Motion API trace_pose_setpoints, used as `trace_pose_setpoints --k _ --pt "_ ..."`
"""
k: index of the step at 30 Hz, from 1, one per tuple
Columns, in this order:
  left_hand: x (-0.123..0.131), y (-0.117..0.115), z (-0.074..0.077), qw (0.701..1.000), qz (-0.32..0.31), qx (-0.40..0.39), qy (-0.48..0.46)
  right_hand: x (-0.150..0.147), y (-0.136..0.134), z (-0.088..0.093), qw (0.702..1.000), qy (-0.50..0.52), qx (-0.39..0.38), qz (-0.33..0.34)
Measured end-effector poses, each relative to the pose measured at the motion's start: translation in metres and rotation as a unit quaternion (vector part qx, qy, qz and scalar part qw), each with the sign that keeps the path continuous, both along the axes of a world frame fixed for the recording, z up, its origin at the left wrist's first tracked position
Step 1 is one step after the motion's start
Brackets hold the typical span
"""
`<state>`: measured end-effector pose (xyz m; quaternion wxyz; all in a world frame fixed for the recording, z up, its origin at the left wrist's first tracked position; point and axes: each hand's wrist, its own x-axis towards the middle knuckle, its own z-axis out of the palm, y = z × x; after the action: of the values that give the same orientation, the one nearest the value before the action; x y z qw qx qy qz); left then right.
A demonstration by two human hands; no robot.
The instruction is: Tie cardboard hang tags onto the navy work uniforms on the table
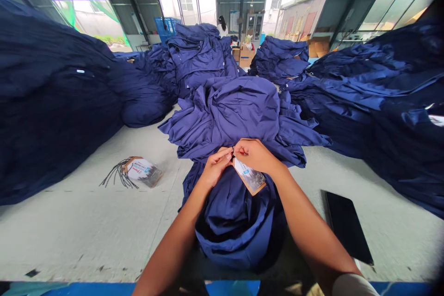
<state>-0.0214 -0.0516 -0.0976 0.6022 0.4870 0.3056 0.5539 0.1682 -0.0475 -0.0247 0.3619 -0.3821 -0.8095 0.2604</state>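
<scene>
Both hands meet over a navy garment (229, 208) bunched at the table's front. My left hand (218, 164) is closed, thumb and fingers pinching at the garment's upper edge. Close against it, my right hand (255, 155) pinches the dark cord of a hang tag; the fingertips partly hide the cord. Below the right hand, the hang tag (250, 178) with a white-and-grey face and brown border lies tilted on the cloth. A stack of similar hang tags (144, 171), dark cords fanned out, rests on the table to the left.
Just beyond my hands is a navy garment pile (239, 111). Large navy heaps rise at left (55, 101) and right (391, 115). A black tablet-like device (348, 226) lies right of my forearm on the pale table (104, 231). A person (222, 25) is in the background.
</scene>
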Motion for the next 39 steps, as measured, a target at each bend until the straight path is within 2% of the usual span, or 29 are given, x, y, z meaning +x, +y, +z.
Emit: trace_pose_setpoints --k 4,7,13,19,26,33,39 --pt "0.003 0.0 0.001 0.992 0.056 0.086 0.074 -0.007 -0.002 -0.001 1.0 -0.005 0.001 -0.005" --pt "0.003 0.001 0.001 0.986 0.079 0.109 0.102 -0.008 0.001 -0.004 1.0 -0.001 -0.007 0.012" --pt "0.003 0.001 -0.003 0.993 0.058 0.068 0.079 0.004 0.012 -0.014 0.999 0.028 -0.027 -0.004" --pt "0.002 0.004 -0.006 0.996 0.047 0.032 0.07 0.009 0.015 -0.018 0.999 0.018 -0.039 0.031" --pt "0.003 0.001 -0.004 0.998 0.034 -0.06 0.013 0.008 0.016 -0.019 1.0 0.02 -0.01 0.018" --pt "0.004 -0.001 -0.002 0.996 0.064 -0.065 0.0 0.004 0.013 -0.018 1.0 0.014 0.02 0.008" --pt "0.003 0.0 0.002 0.997 0.045 -0.064 -0.012 0.003 0.01 -0.014 0.999 -0.005 0.032 0.006"
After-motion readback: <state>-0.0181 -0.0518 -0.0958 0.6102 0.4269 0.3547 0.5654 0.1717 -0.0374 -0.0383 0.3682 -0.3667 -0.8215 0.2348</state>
